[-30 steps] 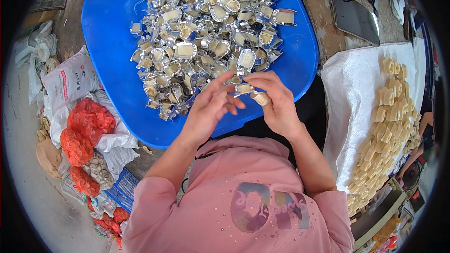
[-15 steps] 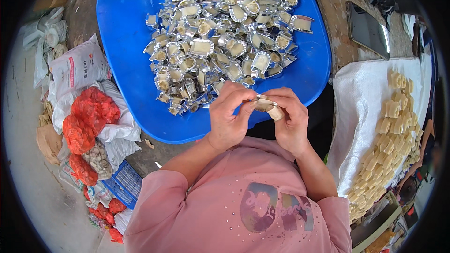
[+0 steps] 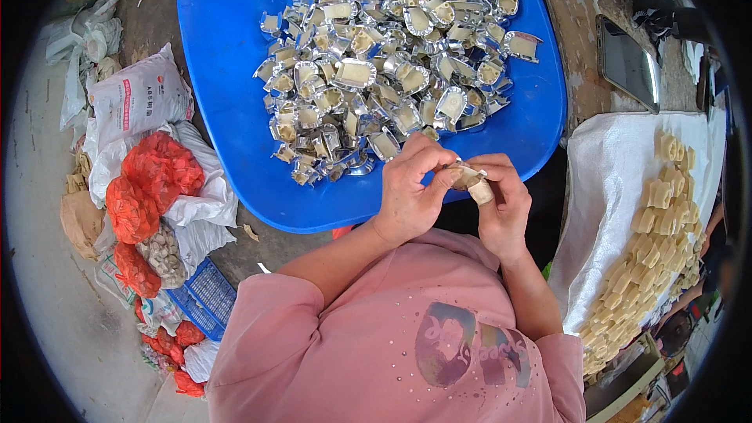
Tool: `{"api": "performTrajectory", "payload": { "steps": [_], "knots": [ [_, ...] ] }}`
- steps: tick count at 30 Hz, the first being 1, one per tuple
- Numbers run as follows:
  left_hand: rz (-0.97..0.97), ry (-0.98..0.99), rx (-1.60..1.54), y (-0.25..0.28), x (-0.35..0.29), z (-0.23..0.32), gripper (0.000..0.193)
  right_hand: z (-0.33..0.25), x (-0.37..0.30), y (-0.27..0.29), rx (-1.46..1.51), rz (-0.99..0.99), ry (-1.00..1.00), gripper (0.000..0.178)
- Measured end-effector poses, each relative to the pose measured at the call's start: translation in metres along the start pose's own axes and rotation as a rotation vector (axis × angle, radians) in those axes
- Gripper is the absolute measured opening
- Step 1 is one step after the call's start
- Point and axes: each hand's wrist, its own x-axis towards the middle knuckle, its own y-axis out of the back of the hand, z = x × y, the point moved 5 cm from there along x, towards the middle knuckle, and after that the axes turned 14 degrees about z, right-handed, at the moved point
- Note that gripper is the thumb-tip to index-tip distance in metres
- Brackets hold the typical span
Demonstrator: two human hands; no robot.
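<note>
Both of my hands meet in front of my chest at the basin's near edge, around a small cream-coloured curved piece (image 3: 480, 190). My left hand (image 3: 411, 188) pinches its left end with thumb and forefinger. My right hand (image 3: 505, 207) grips the other end, its fingers wrapped round from the right. A bit of pale or shiny edge shows between the fingertips, too small to make out. Just beyond lies a big heap of silver-rimmed curved pieces (image 3: 356, 74) with cream insides, in a blue plastic basin (image 3: 227, 94).
At right, many plain cream pieces (image 3: 646, 243) lie on a white woven sheet (image 3: 595, 164). A dark tablet-like device (image 3: 627, 63) lies beyond it. On the left floor are a white printed sack (image 3: 141, 94), red bags (image 3: 160, 164) and a blue crate (image 3: 205, 294).
The whole view has shifted slightly, so the basin and sheet sit further right. My hands also appear further right, still on the same cream piece, which is turned a little.
</note>
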Motion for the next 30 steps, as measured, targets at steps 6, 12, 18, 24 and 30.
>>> {"api": "performTrajectory", "payload": {
  "steps": [6,12,18,24,30],
  "knots": [
    [0.071,0.553,-0.365,-0.013,-0.013,-0.026,0.010,0.010,0.009,0.002,0.021,-0.038,-0.064,0.029],
    [-0.036,0.245,0.034,0.017,0.000,-0.026,0.027,0.028,0.020,0.007,-0.133,-0.038,-0.156,0.032],
    [-0.058,-0.255,0.845,0.102,0.027,-0.027,0.038,0.037,0.045,0.024,-0.365,0.066,-0.121,0.034],
    [-0.322,-0.353,1.126,0.119,0.025,-0.037,0.045,0.041,0.058,0.033,-0.313,0.250,-0.106,0.048],
    [-0.438,-0.401,1.143,0.115,0.033,-0.029,0.043,0.042,0.056,0.035,-0.354,0.241,-0.052,0.048]
  ]
}}
